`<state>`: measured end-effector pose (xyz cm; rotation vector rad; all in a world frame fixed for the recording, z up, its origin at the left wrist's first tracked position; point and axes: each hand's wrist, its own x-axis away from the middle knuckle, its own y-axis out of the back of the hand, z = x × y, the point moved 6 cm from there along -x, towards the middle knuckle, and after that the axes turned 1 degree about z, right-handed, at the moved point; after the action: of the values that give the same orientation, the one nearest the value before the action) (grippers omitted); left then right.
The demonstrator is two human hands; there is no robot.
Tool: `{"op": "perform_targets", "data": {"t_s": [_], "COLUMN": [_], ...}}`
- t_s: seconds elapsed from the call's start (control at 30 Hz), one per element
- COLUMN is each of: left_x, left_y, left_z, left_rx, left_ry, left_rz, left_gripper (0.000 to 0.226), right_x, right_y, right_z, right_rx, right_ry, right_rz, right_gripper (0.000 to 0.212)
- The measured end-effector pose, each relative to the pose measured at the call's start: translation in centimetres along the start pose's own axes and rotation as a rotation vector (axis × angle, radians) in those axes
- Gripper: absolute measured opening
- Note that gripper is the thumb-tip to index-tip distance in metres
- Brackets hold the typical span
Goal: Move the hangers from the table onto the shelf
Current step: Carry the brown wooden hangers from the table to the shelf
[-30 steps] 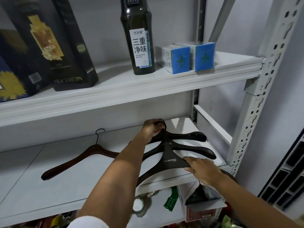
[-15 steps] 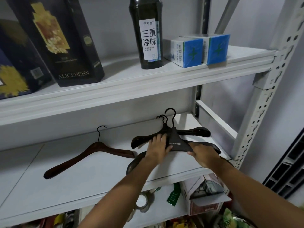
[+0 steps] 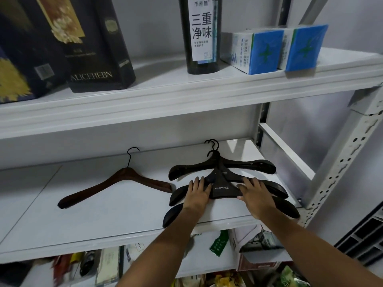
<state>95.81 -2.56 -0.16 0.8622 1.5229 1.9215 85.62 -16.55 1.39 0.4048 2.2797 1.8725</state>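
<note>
On the middle shelf, toward its right end: black hangers, three by the count of hooks and arm tips, stacked flat and fanned out, hooks toward the back wall. Overlap at the necks, with the nearest one's arm tips reaching the shelf's front edge. Left hand pressed palm down on the left arms of the stack, fingers straight and slightly spread, curled round nothing. Right hand likewise flat on the right arms, fingers straight, thumb against the lettered centre piece of the top hanger.

Just left of the stack: brown hanger, also flat on the same shelf, hook to the back, right tip just beside the black ones. Touching or apart, cannot tell.

Up on the upper shelf: dark bottle upright with a white label. To its right, two blue-and-white boxes side by side, touching each other. To its left, dark gift boxes with gold print, standing upright.

Underneath the middle shelf: open carton, flap raised, holding something dark and packaged, too dim to name. Beside it on the left, green packet. Further left, more packets and wrappers, blurred beyond telling.

At the right end of the shelves: perforated steel upright, slanting in this wide view.
</note>
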Motion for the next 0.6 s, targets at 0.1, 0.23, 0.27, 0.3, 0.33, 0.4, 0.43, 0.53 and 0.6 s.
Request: {"op": "perform_targets", "data": {"t_s": [0.1,0.23,0.27,0.3,0.33,0.4,0.43,0.53,0.6], "left_x": [-1.1,-2.0,-2.2,-2.4,-2.6,-3.1,-3.3,-3.9,-4.1], "left_y": [-0.8,-1.1,-1.0,-1.0,-0.9,-1.0,-1.0,-0.8,-0.5], "left_z": [-0.4,-1.2,-1.3,-1.4,-1.5,-1.5,-1.5,-1.5,-1.4], "left_rx": [0.068,0.104,0.106,0.105,0.103,0.104,0.104,0.103,0.103], "left_ry": [0.03,0.038,0.037,0.034,0.029,0.028,0.029,0.021,0.019], "left_rz": [0.067,0.086,0.084,0.082,0.083,0.095,0.103,0.11,0.105], "left_gripper": [0.06,0.062,0.062,0.062,0.062,0.062,0.062,0.061,0.06], "right_x": [-0.7,-1.5,-1.6,-1.8,-2.0,-2.4,-2.5,-2.4,-2.5], "right_y": [-1.3,-3.4,-3.6,-3.8,-4.0,-4.4,-4.5,-3.4,-3.0], "right_z": [-1.2,-2.3,-2.6,-2.8,-2.9,-3.3,-3.4,-3.4,-3.3], "right_rx": [-0.048,-0.076,-0.093,-0.118,-0.14,-0.162,-0.165,-0.18,-0.194], "right_ry": [-0.089,-0.152,-0.161,-0.169,-0.17,-0.175,-0.177,-0.188,-0.195], "right_rz": [-0.051,-0.031,-0.045,-0.045,-0.031,-0.031,-0.033,-0.021,0.013], "right_gripper": [0.062,0.061,0.06,0.06,0.06,0.06,0.06,0.057,0.058]}}
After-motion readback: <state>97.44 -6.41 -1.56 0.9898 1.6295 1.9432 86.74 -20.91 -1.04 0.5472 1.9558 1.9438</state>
